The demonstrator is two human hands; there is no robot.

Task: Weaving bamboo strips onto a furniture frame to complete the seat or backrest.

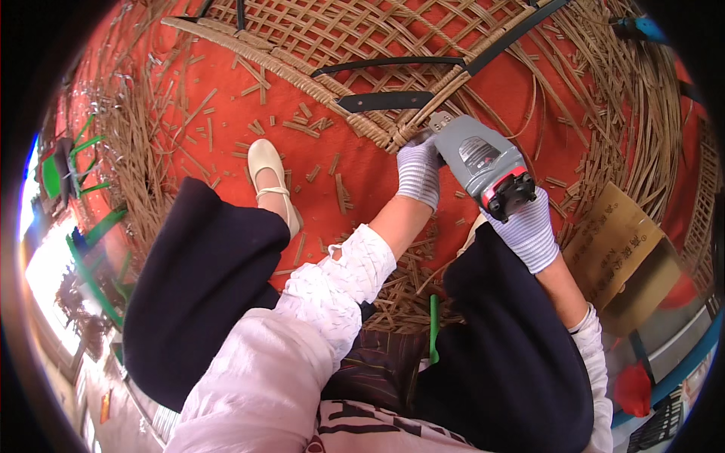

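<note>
In my gloved right hand (531, 238) is a grey nail gun (479, 155) with red and black parts at its near end. Its metal nose is close to the pointed corner of a woven rattan frame (377, 124). My left hand (418, 172), in a striped glove, is closed at that corner, its fingertips partly hidden by the frame and the gun. Dark flat bars (385, 100) cross the frame near the corner, and open lattice weaving (362, 30) fills the part farther away.
Red cloth (317, 219) lies underneath, scattered with short rattan offcuts (302, 124). Long loose strands (604, 98) pile at the right and left. An open cardboard box (615, 249) stands beside my right forearm. A green handle (434, 325) shows between my knees.
</note>
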